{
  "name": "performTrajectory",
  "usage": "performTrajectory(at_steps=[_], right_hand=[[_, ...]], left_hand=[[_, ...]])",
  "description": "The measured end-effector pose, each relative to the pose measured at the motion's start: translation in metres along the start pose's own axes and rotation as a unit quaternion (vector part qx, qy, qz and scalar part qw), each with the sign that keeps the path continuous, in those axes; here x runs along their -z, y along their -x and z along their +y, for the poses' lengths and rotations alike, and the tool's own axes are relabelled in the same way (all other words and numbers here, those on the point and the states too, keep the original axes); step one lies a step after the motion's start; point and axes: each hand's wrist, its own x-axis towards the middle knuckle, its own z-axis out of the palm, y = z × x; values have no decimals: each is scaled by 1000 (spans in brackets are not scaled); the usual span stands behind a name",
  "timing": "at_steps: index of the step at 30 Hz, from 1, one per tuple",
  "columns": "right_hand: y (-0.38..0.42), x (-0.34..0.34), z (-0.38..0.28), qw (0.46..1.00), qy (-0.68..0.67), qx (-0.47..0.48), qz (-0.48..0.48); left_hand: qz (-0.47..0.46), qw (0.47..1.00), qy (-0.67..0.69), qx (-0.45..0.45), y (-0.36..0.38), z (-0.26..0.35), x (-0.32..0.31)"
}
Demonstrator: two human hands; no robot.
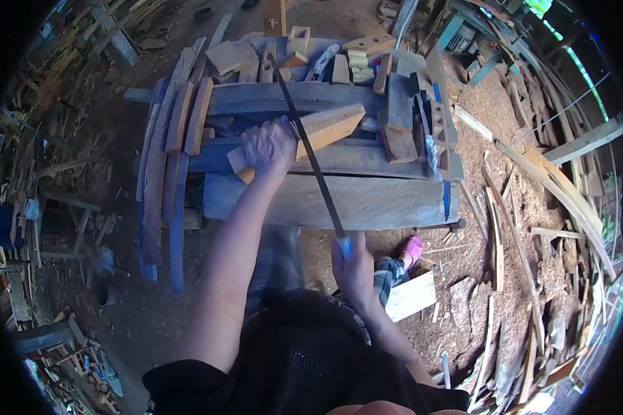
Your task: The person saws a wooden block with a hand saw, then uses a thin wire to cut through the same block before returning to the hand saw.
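Note:
My left hand [270,147] presses down on a light wooden piece [325,128] that lies across the weathered plank workbench [367,200]. My right hand [353,266] grips the pale handle of a long dark saw [310,153], close to my body below the bench's front edge. The thin blade runs up and away from that hand, crossing the wooden piece just right of my left hand and reaching the far side of the bench.
Curved wooden slats [169,145] lie stacked on the bench's left. Blocks and offcuts [356,59] crowd its far side. Sawdust and scrap strips [526,228] cover the ground at right. A white board [412,296] and my pink-shod foot [412,249] are beneath.

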Motion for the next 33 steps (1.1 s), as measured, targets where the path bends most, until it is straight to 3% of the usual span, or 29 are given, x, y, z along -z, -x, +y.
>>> performTrajectory(at_steps=[3,6,9,12,14,16,19,21,23,33], right_hand=[[-66,-29,-8,999,36,35,9],[-74,-29,-9,998,26,46,22],[-16,-7,12,1000,3,20,-5],[9,-2,20,1000,-8,-19,-9],[-26,-12,5,999,-12,-20,-24],[-77,-38,-8,999,18,43,14],[-84,-45,-15,999,13,39,33],[-49,-35,-4,997,6,64,48],[-13,-18,3,999,-52,7,-3],[-93,-38,-19,999,23,29,3]], left_hand=[[-8,1000,6,-3,-6,2,0],[-13,1000,0,7,-13,-1,-3],[-42,999,-4,22,-15,-1,-3],[-7,1000,1,10,-6,-1,-4],[13,1000,14,-20,-2,1,3],[25,999,12,-17,-3,1,1],[31,1000,-2,-1,-8,-1,-1],[19,1000,-5,20,-12,0,-6],[6,1000,-12,17,-13,-1,-6],[34,999,-2,-14,-14,-2,-2]])
